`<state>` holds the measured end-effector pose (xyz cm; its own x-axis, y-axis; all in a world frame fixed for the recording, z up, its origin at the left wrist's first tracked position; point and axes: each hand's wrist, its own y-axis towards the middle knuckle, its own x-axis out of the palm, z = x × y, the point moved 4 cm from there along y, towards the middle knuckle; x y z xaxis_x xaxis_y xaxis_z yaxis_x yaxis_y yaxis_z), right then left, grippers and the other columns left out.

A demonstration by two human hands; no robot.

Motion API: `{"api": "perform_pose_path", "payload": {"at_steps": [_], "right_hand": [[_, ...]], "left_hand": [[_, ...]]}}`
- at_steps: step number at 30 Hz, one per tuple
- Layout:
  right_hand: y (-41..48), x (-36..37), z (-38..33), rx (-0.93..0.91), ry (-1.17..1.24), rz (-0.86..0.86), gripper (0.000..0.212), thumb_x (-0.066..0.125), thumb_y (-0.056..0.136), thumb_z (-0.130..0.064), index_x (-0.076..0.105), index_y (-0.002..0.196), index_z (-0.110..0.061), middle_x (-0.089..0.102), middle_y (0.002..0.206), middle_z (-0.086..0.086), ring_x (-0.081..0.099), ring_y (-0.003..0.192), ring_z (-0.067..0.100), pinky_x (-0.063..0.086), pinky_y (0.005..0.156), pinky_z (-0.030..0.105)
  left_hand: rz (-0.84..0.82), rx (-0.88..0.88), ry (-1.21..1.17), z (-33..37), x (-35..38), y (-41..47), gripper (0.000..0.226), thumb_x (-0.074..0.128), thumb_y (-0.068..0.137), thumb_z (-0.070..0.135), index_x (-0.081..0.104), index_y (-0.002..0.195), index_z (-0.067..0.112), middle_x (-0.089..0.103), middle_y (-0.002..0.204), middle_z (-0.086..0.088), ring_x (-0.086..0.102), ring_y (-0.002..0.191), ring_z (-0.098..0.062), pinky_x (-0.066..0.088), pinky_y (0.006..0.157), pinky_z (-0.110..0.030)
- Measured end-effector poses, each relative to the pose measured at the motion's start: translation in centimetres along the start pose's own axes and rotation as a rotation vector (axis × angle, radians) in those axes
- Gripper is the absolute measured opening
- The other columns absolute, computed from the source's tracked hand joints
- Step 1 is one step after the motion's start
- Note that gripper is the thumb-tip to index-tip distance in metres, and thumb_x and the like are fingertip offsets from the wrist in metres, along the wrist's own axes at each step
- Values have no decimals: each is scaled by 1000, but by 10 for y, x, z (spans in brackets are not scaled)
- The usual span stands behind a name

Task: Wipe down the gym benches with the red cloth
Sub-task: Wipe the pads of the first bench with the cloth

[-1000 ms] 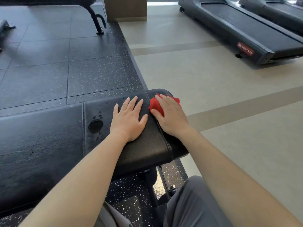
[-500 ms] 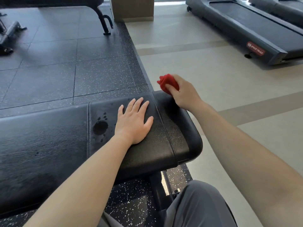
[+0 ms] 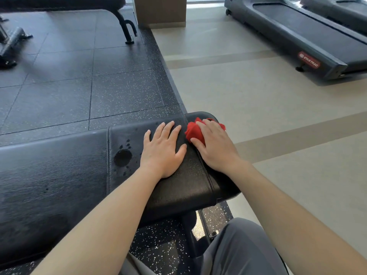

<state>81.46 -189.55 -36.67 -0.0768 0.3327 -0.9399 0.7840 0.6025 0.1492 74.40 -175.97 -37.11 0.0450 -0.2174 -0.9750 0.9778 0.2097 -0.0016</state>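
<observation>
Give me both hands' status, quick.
Left hand: open, flat on the black padded gym bench.
Right hand: closed, gripping the crumpled red cloth against the bench's end.

Red cloth (image 3: 195, 132), black bench (image 3: 59, 175), white-speckled dark floor tiles (image 3: 119, 92).

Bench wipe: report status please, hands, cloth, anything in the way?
Left hand flat on bench. Right hand holds cloth against bench end. Dark spots lie left of left hand.
</observation>
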Motion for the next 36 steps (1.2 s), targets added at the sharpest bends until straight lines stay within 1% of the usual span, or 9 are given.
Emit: {"api": "perform_pose_path", "payload": {"at_steps": [3, 7, 12, 17, 19, 23, 28, 32, 36], "right_hand": [[31, 2, 7, 56, 29, -6, 53, 44, 94, -41, 40, 136, -10, 43, 138, 13, 36, 130, 31, 26, 110, 43], [65, 4, 13, 86, 60, 10, 48, 46, 94, -38, 45, 133, -10, 50, 127, 12, 43, 118, 32, 29, 104, 39], [55, -3, 11, 58, 85, 12, 46, 47, 95, -33, 42, 137, -13, 46, 139, 6, 39, 129, 26, 22, 107, 30], [-10, -18, -2, 22, 69, -17, 50, 48, 96, -32, 36, 142, -15, 34, 150, 5, 28, 139, 21, 12, 111, 24], [-37, -14, -7, -17, 65, 5, 52, 47, 96, -32, 35, 143, -13, 34, 150, 8, 28, 139, 23, 9, 113, 25], [-34, -5, -8, 6, 92, -5, 51, 47, 96, -32, 36, 142, -11, 35, 149, 11, 28, 138, 28, 12, 117, 34], [-8, -8, -18, 47, 129, 19, 50, 48, 95, -33, 39, 140, -12, 38, 147, 10, 31, 137, 26, 15, 116, 34], [-43, -11, -26, 45, 191, 83, 52, 54, 91, -39, 44, 137, -17, 42, 145, 3, 35, 135, 21, 22, 114, 35], [-46, -7, -18, 26, 188, 50, 53, 56, 91, -36, 42, 139, -18, 41, 146, 3, 34, 136, 22, 25, 113, 39]], "left_hand": [[-7, 2, 6, 0, 0, -1, 60, 26, 95, 50, 11, 149, 30, 4, 158, 8, -4, 145, -12, -3, 117, -46], [-11, 3, 13, 1, 0, 0, 60, 25, 95, 50, 11, 149, 29, 4, 158, 8, -4, 145, -12, -3, 117, -46], [-28, 1, -2, 1, -2, 0, 59, 29, 95, 50, 14, 149, 30, 7, 158, 8, -2, 145, -12, -3, 116, -46], [-167, 15, -341, -13, -30, 6, 45, 41, 97, 40, 42, 139, 26, 27, 154, 7, 19, 142, -10, 9, 118, -35], [-103, 56, -302, -30, -45, -6, 41, 44, 97, 35, 49, 134, 21, 37, 148, 4, 30, 138, -12, 19, 115, -29], [28, 42, -200, -54, -49, -45, 39, 49, 94, 27, 52, 131, 17, 43, 143, 2, 36, 134, -15, 25, 114, -33], [-13, 54, -111, -36, -35, -63, 45, 47, 93, 35, 46, 136, 23, 39, 147, 5, 31, 137, -14, 29, 110, -49], [-39, 60, 17, -14, -25, -64, 54, 41, 94, 43, 32, 144, 26, 26, 153, 9, 18, 142, -12, 20, 114, -50], [-85, 16, 53, -1, -20, -55, 59, 36, 95, 45, 20, 148, 24, 14, 157, 7, 8, 145, -15, 10, 115, -50]]}}
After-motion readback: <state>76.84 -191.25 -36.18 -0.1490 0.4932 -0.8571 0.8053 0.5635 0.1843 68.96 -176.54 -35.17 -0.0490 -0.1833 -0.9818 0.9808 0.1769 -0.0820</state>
